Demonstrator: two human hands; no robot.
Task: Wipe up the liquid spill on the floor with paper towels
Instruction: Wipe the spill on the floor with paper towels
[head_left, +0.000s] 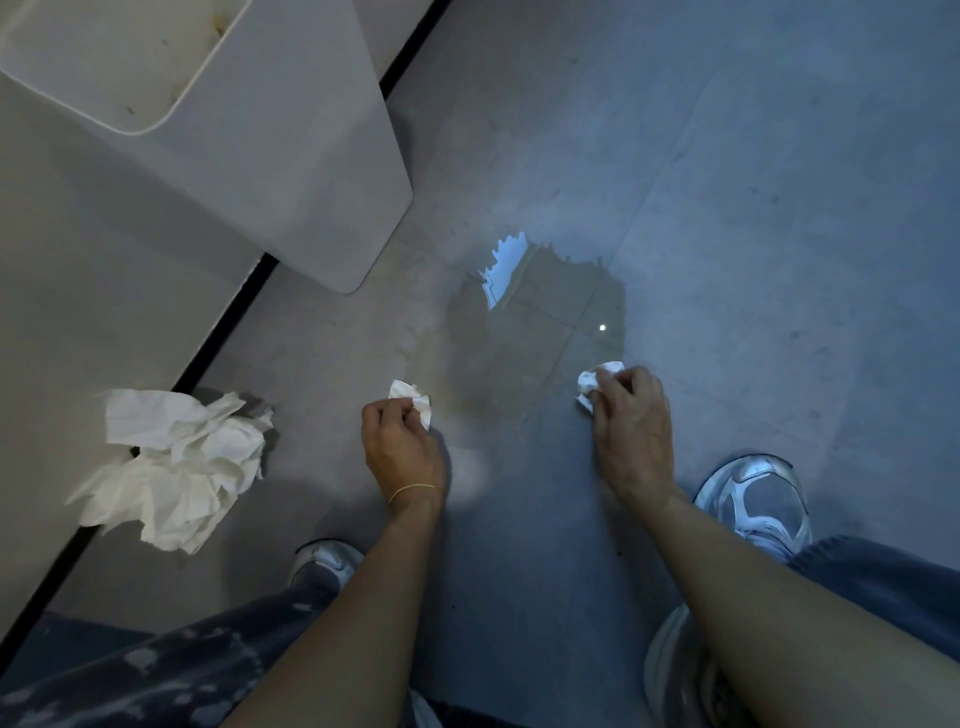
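A puddle of clear liquid (540, 317) lies on the grey tiled floor, reflecting light at its far edge. My left hand (402, 447) grips a small crumpled paper towel (413, 397) at the puddle's near left edge. My right hand (631, 421) grips another small wad of paper towel (597, 382) at the puddle's near right edge, low against the floor. A big heap of crumpled white paper towels (176, 467) lies on the floor to the left, apart from both hands.
A white bin (291, 171) stands at the upper left, close to the puddle's far left. A black strip (223, 332) runs diagonally along the base of a pale wall or cabinet. My two shoes (753, 499) (324, 561) flank my arms.
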